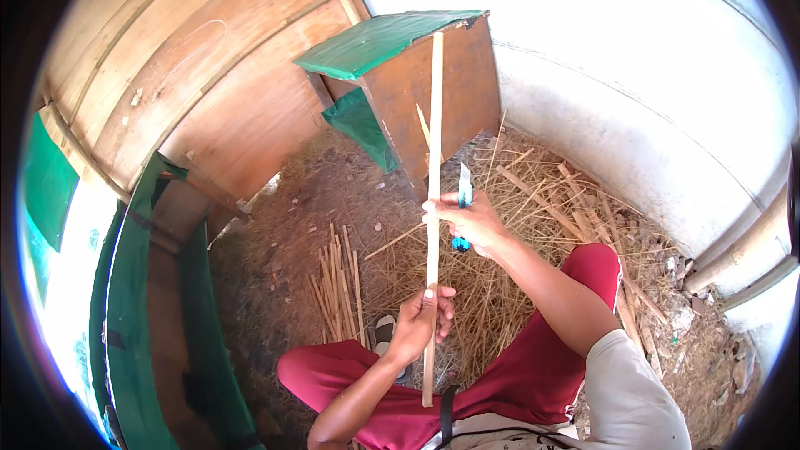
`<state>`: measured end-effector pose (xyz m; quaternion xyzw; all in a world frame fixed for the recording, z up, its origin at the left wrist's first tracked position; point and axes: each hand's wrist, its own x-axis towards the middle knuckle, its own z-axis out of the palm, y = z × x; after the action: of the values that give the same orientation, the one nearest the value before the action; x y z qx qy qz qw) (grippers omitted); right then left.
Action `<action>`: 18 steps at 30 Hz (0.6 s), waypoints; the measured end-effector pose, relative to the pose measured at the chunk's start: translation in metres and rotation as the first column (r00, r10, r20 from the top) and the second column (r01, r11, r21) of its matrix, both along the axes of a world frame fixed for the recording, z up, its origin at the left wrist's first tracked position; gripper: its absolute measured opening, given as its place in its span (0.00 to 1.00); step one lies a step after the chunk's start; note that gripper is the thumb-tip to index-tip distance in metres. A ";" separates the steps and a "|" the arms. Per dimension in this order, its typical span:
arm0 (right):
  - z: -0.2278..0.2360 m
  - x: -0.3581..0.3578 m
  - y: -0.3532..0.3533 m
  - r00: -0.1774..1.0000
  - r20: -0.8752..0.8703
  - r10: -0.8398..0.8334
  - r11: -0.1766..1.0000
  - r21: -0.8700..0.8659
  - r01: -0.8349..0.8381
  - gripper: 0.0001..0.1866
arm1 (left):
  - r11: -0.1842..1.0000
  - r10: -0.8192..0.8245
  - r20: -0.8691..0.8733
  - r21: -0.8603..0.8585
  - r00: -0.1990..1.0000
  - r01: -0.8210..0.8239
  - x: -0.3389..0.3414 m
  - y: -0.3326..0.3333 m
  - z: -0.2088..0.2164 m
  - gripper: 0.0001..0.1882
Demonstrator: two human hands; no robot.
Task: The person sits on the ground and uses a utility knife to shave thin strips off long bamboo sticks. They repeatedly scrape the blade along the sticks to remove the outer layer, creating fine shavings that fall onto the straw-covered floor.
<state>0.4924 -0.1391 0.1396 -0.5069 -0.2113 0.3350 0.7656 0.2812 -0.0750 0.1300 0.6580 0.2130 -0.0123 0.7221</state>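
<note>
Person seated on dirt floor (275, 283), knees in red trousers (533, 367) spread. Long pale bamboo strip (434, 158) held nearly upright in front of the body, its top crossing the wooden box (433, 92) beyond, its lower end between the knees. Left hand (423, 321) low on the strip, fingers closed around it. Right hand (467, 221) higher up, fingers closed on a teal-handled utility knife (463, 196), blade pointing up just beside the strip; thumb side touches the strip.

Edges: curved white wall (633, 75) closes the right and far side; plywood panels (208, 75) close the far left; green-edged trough or frame (133, 283) runs down the left. Box stands tilted near the wall, green sheet (375, 37) over its top. Open floor lies between box, panels and knees.

Bundle of cut bamboo sticks (337, 283) lies left of the left hand, apart from it. Loose straw and shavings (533, 200) litter the ground to the right, up to the wall. No labels legible.
</note>
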 end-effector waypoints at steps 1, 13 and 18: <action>0.000 0.000 0.000 1.000 -0.002 0.012 1.000 -0.003 -0.012 0.13 | 1.000 0.014 0.031 -0.028 0.999 -0.013 0.000 -0.004 -0.002 0.21; -0.009 -0.009 0.007 0.981 -0.063 0.182 0.980 -0.069 -0.187 0.11 | 0.977 0.185 0.067 0.096 0.980 -0.191 -0.024 0.006 -0.036 0.20; -0.005 -0.006 0.012 0.938 0.281 0.204 0.922 -0.377 -0.087 0.14 | 0.785 0.223 0.082 0.576 0.971 -0.229 -0.031 0.012 -0.018 0.18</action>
<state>0.4868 -0.1275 0.1345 -0.6675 -0.3034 0.3394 0.5892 0.2497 -0.0625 0.1119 0.8168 0.2802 0.1430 0.4836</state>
